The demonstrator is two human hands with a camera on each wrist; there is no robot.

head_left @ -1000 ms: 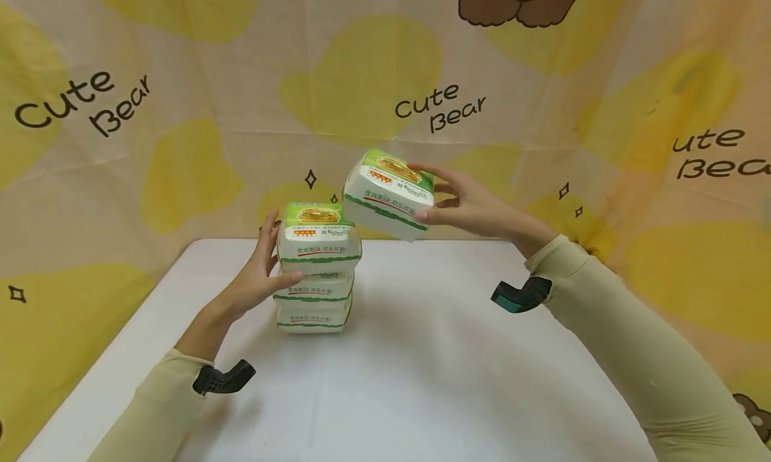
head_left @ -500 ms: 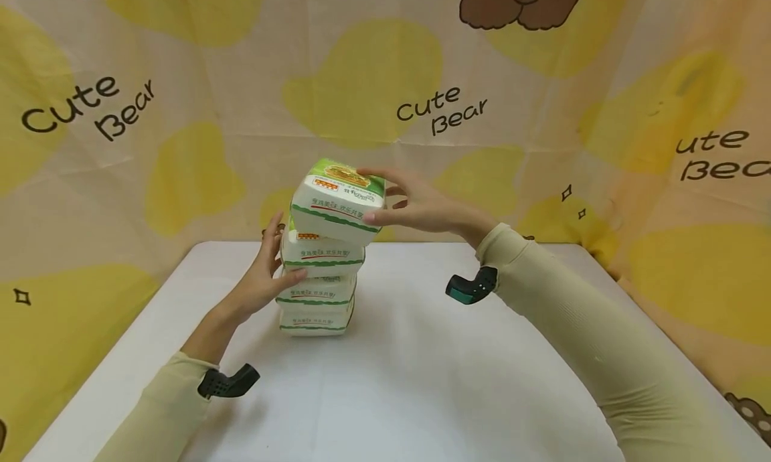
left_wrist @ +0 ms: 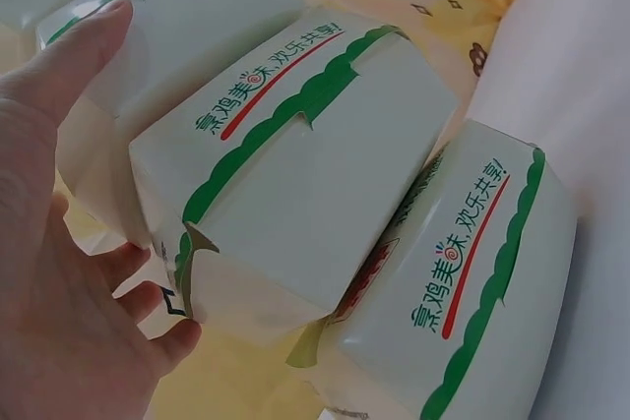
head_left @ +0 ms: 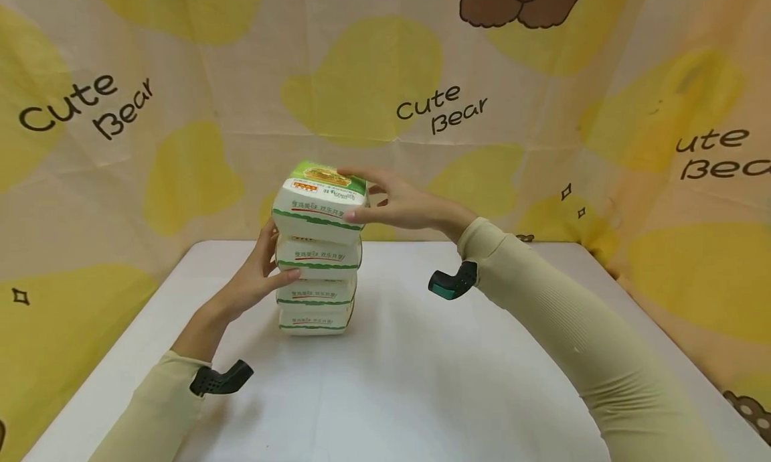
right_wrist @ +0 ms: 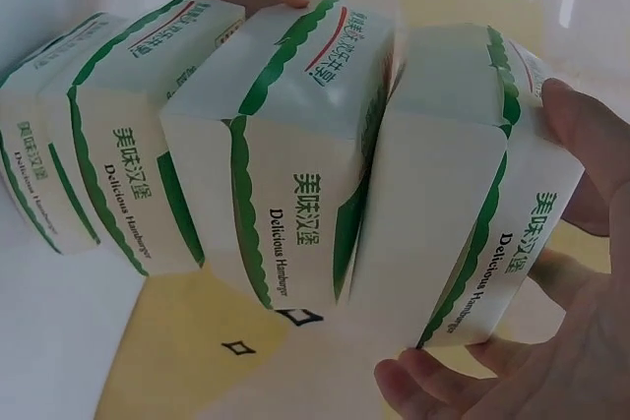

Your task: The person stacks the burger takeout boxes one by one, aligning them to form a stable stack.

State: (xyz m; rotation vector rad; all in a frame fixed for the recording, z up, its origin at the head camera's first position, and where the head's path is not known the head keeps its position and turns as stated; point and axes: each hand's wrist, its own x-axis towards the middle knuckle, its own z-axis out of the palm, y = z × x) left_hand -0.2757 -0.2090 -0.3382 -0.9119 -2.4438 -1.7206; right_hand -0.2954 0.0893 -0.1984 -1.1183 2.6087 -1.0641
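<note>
White hamburger boxes with green wavy trim and a burger picture on the lid form a stack on the white table. My right hand point(head_left: 400, 204) grips the right side of the uppermost box point(head_left: 313, 222), thumb in front and fingers on the lid and far side. This box tilts slightly on the third box point(head_left: 319, 256); the right wrist view shows the two touching along a narrow seam. My left hand point(head_left: 253, 284) rests against the stack's left side, its thumb on the front of the third box. Below are the second box point(left_wrist: 364, 154) and the bottom box point(left_wrist: 482, 272).
A white-covered table point(head_left: 458, 368) extends in front of the stack and to its right. A yellow-and-cream cloth point(head_left: 361, 67) printed with "Cute Bear" hangs behind it. Black cameras sit on both wrists, the right one point(head_left: 453, 282) beside the stack.
My right hand has carried the uppermost box left, from the right of the stack's top to above it. The box tilts less now. My left hand has stayed nearly still at the stack.
</note>
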